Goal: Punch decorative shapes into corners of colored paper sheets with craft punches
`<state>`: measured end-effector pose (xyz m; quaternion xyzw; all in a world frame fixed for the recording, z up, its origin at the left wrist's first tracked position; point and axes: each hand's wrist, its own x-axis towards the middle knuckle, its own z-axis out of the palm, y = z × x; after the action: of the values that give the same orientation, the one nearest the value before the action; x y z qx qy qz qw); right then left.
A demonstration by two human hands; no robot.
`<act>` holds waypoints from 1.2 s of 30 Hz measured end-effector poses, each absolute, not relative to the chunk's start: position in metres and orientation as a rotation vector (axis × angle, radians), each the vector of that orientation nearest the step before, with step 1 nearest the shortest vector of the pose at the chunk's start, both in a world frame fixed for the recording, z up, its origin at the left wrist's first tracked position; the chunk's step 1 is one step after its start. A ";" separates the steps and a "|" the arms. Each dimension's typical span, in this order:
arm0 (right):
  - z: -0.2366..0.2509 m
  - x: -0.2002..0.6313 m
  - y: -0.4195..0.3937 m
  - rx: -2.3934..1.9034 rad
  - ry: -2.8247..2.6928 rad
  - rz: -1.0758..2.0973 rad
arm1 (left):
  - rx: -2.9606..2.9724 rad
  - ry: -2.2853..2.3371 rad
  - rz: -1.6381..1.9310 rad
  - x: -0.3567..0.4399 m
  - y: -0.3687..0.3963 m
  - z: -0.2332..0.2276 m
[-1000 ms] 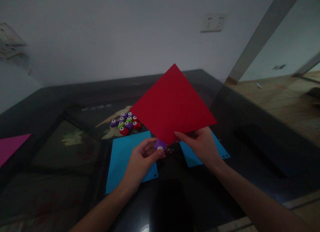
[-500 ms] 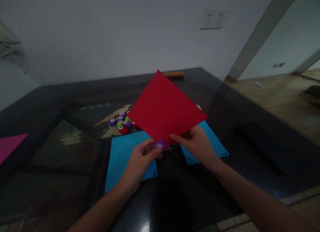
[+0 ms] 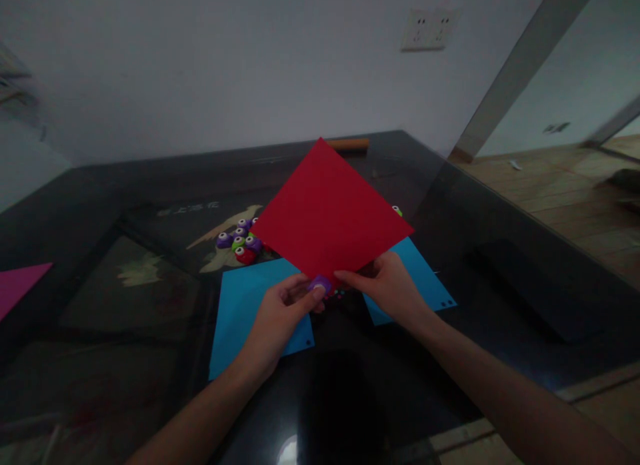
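My left hand [image 3: 290,303] is closed round a small purple paper punch [image 3: 320,285], with the thumb on its top. The punch sits at the near corner of a red square sheet of paper [image 3: 333,215], held up like a diamond above the table. My right hand [image 3: 387,285] pinches that sheet near the same corner; its other fingers are behind the paper. Beneath my left hand lies a blue sheet [image 3: 237,318] with a dark mark at its corner. Another blue sheet [image 3: 417,271] with two dark marks is partly under my right hand. Tiny coloured bits [image 3: 340,294] show between the hands.
Several purple, green and red punches with eye-like tops [image 3: 245,241] are grouped left of the red sheet. A green one [image 3: 397,211] peeks out at right. A pink sheet [image 3: 23,285], a dark flat object [image 3: 537,288] and an orange-brown roll [image 3: 350,145] lie on the dark glossy table [image 3: 415,398].
Both hands keep their hold on the punch and the red sheet. The sheet's tilt differs very slightly, and the whole view has shifted a little.
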<state>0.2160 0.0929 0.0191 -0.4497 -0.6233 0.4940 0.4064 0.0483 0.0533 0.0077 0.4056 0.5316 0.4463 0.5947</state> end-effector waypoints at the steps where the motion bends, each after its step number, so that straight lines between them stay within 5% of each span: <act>1: 0.019 0.216 0.093 -1.134 -1.567 1.258 | 0.951 1.239 1.033 0.048 0.053 0.008; 36: 0.013 0.215 0.093 -1.170 -1.538 1.276 | 0.977 1.198 0.989 0.048 0.053 0.005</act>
<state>0.2145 0.0927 0.0130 -0.4628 -0.6085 0.5047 0.4011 0.0479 0.0529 0.0054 0.4228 0.5185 0.4281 0.6076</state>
